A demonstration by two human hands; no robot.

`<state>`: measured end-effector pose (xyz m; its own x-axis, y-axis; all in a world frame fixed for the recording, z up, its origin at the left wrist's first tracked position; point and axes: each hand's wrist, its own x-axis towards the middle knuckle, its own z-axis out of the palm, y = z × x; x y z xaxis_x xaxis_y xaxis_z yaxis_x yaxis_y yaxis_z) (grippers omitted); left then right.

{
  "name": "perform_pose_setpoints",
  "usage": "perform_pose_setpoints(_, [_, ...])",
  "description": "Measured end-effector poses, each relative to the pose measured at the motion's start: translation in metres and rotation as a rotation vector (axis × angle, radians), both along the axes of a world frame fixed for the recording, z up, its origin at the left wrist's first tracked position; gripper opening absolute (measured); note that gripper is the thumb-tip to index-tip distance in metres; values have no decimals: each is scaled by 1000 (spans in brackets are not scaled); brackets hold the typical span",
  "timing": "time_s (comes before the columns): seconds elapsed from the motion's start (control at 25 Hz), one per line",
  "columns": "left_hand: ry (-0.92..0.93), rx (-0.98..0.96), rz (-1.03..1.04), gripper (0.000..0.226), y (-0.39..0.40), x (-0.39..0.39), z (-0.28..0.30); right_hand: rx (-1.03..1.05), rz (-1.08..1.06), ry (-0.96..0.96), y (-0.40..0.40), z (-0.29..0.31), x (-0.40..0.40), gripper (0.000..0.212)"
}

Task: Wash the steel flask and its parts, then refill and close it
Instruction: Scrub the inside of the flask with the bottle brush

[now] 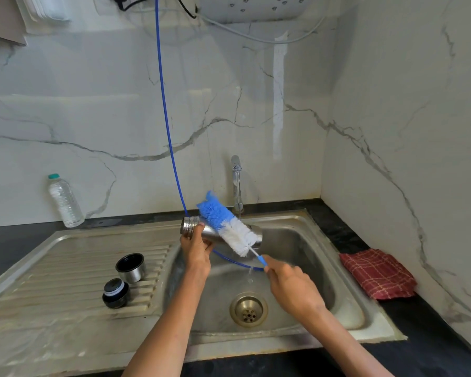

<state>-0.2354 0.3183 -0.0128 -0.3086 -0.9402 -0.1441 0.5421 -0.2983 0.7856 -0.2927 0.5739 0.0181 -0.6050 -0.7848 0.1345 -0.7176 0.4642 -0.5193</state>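
Flask (215,232) held sideways over sink (297,235), L hand (196,248) fingers clamped near its neck. R hand (291,284) fingers clamped on brush (226,223) handle; bristles lie against flask body. Cup (131,267) & stopper (115,293) on drainboard.

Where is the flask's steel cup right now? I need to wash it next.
The steel cup stands on the ribbed drainboard left of the basin, just behind the black stopper.

I see white marble walls (93,104) with grey veins meeting in a corner. A black countertop (433,322) carries the steel sink (65,322), and daylight falls soft and even over it.
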Motion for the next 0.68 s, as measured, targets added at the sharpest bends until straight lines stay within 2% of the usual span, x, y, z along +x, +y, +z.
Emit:
perform_pose_setpoints(0.16, [-9, -3, 26, 43, -3, 0, 8, 72, -148, -28, 10, 3, -28, 40])
perform_pose_setpoints(0.36, [-32, -58, 36, 42, -5, -7, 8, -7, -1, -3, 9, 2, -11, 40])
perform_pose_setpoints(0.52, [-78, -99, 63, 23, -12, -4, 13, 78, -103, -5, 15, -4, -38, 41])
perform_pose_setpoints(0.68, [-136, -72, 48, 25, -1, -4, 24, -99, -32, -87, 14, -9, -29, 41])
